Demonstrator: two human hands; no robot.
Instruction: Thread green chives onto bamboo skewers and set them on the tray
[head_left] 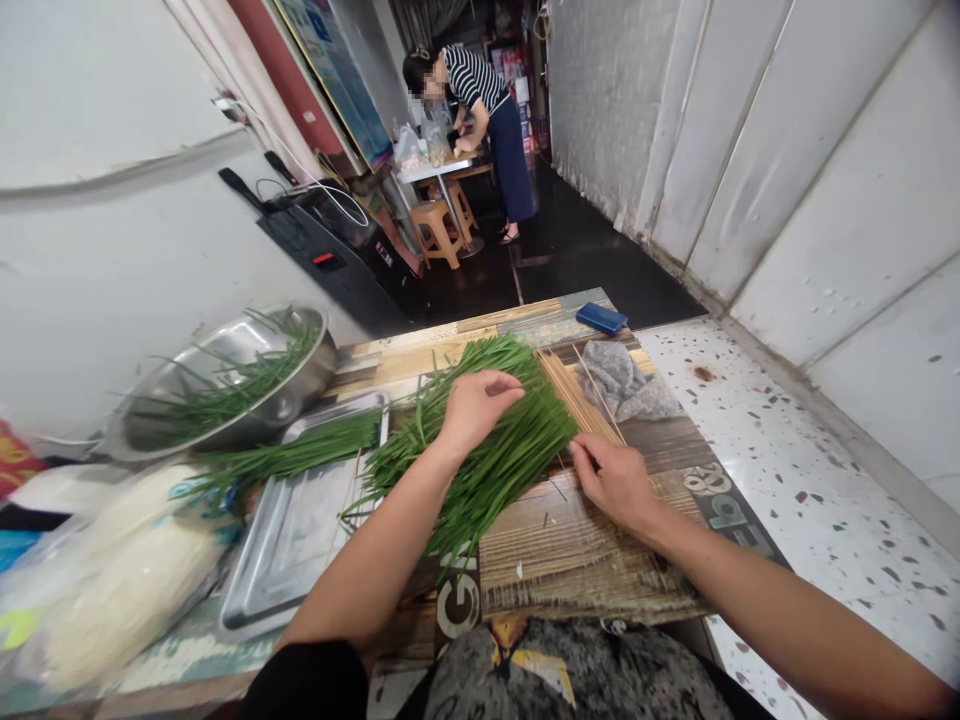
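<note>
A broad pile of green garlic chives (pixel 510 440) lies across the wood-patterned table. My left hand (pixel 476 410) is above the pile, its thumb and fingers brought together; whether a thin stalk is between them is too small to tell. At the right-hand ends of the chives, my right hand (pixel 615 482) is closed in a pinch, with its fingertips touching or very near the stalk ends. What it pinches cannot be made out. Just beyond it lies a bundle of thin bamboo skewers (pixel 574 395), with one skewer lying apart at an angle.
Left of the pile is a metal tray (pixel 300 550) with more chives (pixel 322 445) across it. A steel bowl (pixel 300 375) of chives and a plastic bag with pale contents (pixel 142 570) stand farther left. A grey cloth (pixel 622 380) and blue box (pixel 601 318) lie right. A person (pixel 495 130) bends over another table.
</note>
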